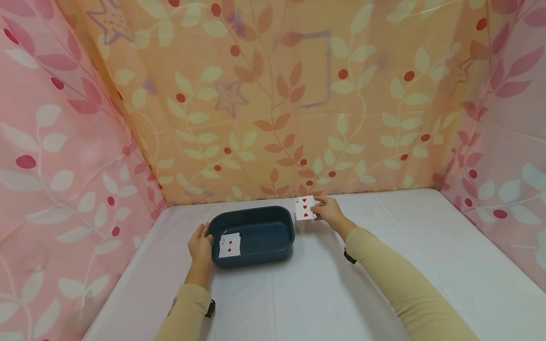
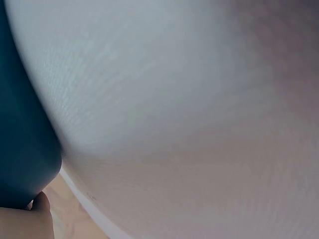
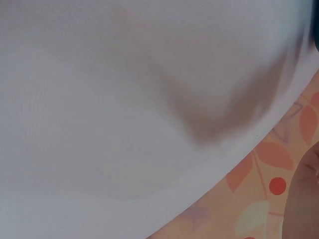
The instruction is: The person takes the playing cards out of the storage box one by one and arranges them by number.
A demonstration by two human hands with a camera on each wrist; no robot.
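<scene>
A dark blue rectangular tub (image 1: 260, 258) stands on the white-covered table. At its left end my left hand (image 1: 199, 245) holds the rim, thumb at the edge and fingers along the outside; a finger (image 2: 42, 201) shows against the tub's wall in the left wrist view. Inside, at the left, lie overlapping playing cards (image 1: 230, 246), the top one with red diamonds. Just beyond the tub's right end, my right hand (image 1: 330, 211) pinches a three of hearts (image 1: 302, 208) by its right side, face toward the head camera. The right wrist view shows only part of that hand.
The white cloth table (image 1: 384, 246) ends at the back against an orange leaf-patterned curtain (image 1: 273, 94). Pink leaf-patterned curtains (image 1: 55, 166) close in the left and right sides. Both wrists wear dark bands.
</scene>
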